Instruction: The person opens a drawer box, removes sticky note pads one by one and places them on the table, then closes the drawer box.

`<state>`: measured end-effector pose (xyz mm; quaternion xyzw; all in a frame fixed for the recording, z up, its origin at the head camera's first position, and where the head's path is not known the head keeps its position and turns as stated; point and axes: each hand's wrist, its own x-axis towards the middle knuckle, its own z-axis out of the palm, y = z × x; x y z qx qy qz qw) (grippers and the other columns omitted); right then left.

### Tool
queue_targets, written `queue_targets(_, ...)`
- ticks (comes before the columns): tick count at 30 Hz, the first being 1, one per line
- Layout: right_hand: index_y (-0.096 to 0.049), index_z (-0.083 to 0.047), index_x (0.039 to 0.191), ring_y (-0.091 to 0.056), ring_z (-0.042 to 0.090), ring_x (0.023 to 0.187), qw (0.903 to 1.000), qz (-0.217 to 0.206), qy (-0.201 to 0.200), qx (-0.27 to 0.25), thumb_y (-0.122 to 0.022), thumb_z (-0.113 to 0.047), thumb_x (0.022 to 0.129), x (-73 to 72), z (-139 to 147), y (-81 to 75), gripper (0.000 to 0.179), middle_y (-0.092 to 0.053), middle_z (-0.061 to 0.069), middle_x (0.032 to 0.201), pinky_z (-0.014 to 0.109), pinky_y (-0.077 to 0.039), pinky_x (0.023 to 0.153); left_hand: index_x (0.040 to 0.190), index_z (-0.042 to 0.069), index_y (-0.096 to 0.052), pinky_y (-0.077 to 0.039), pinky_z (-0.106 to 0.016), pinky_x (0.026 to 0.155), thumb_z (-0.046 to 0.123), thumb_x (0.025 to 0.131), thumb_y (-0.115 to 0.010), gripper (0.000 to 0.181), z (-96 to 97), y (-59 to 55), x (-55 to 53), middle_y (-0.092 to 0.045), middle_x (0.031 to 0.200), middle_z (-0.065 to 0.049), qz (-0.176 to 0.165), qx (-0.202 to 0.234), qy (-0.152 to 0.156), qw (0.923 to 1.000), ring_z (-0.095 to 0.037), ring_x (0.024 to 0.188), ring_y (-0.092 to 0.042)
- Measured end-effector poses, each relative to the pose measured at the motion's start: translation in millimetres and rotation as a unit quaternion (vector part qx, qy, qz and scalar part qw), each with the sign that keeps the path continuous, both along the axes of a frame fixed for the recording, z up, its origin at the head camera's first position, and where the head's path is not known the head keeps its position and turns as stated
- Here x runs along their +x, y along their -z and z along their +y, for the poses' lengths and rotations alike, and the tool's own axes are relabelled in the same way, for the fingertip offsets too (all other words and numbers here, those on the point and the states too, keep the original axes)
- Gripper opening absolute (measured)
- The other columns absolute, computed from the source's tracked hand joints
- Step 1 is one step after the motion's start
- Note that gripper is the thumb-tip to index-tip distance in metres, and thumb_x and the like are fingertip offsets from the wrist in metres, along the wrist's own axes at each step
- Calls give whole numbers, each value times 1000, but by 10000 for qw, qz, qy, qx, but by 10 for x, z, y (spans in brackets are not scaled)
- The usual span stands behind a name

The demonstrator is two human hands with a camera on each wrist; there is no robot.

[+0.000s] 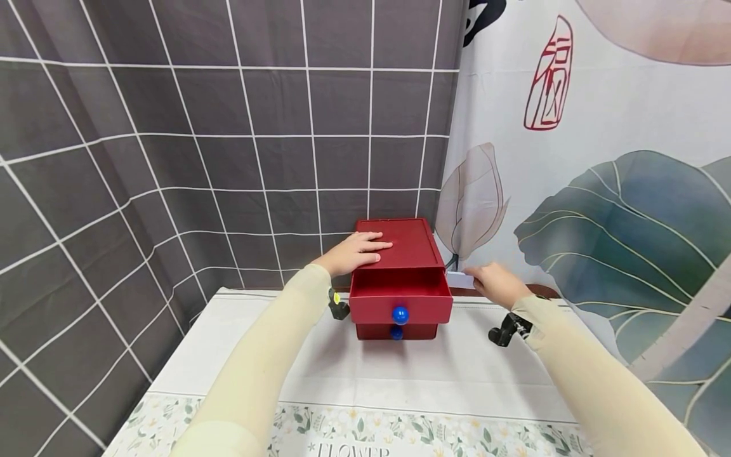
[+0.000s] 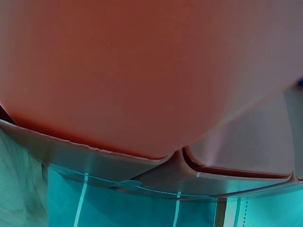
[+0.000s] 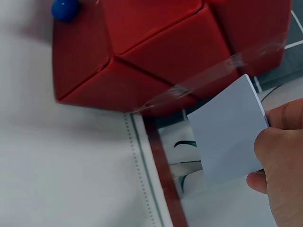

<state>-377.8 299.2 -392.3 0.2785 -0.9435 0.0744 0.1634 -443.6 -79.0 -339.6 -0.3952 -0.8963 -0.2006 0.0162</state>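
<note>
A red drawer box [image 1: 410, 240] with two drawers stands toward the back of the table. Its upper drawer [image 1: 374, 309] is pulled out and has a round blue knob [image 1: 400, 315]; the lower drawer [image 1: 377, 331] is closed beneath it. My left hand [image 1: 356, 251] rests on the left part of the box top with fingers extended. To the right of the box, my right hand [image 1: 498, 284] pinches a thin, plain white card [image 3: 229, 135] between thumb and fingers. In the right wrist view the card overlaps the side of the box.
A white tablecloth [image 1: 320, 371] with a floral front border covers the table. Behind the box hangs a dark grid-patterned curtain [image 1: 280, 158], and a white cloth with painted leaves [image 1: 617, 216] hangs at the right. Clear tape [image 3: 208, 78] runs along the box side.
</note>
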Motion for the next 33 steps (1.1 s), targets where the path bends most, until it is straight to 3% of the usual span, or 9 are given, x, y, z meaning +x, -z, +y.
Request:
queue_targets(13,-70,1,110,-68,22,71,9994,-221,189,181,-67,5,89,71,-76,246,22,-71,9,81,42,-60,72,152,28,-49,-18,-50,123,37,101,-51,51,-2,-13,17,-34,163,-4,4,-26,-5,10000,-25,151,-25)
queue_targets(21,-69,-2,105,-69,27,69,9990,29,404,190,-68,7,87,105,-70,401,20,-71,9,78,44,-60,68,152,27,-49,-19,-50,122,37,101,-50,51,1,-13,36,-34,163,-4,22,7,7,10000,-27,151,-25)
queue_targets(26,-68,1,108,-72,32,78,9981,167,538,245,-70,8,86,127,-59,527,23,-73,14,87,46,-60,74,151,27,-50,-20,-50,122,37,101,-51,51,1,-10,34,-35,162,-5,48,7,12,10000,-26,150,-25)
queue_targets(33,-67,3,112,-72,33,82,9987,198,383,258,-69,11,83,136,-41,657,30,-74,16,93,46,-59,77,151,28,-50,-20,-50,122,36,101,-52,51,0,-6,19,-35,162,-4,38,10,-6,10000,-25,150,-26)
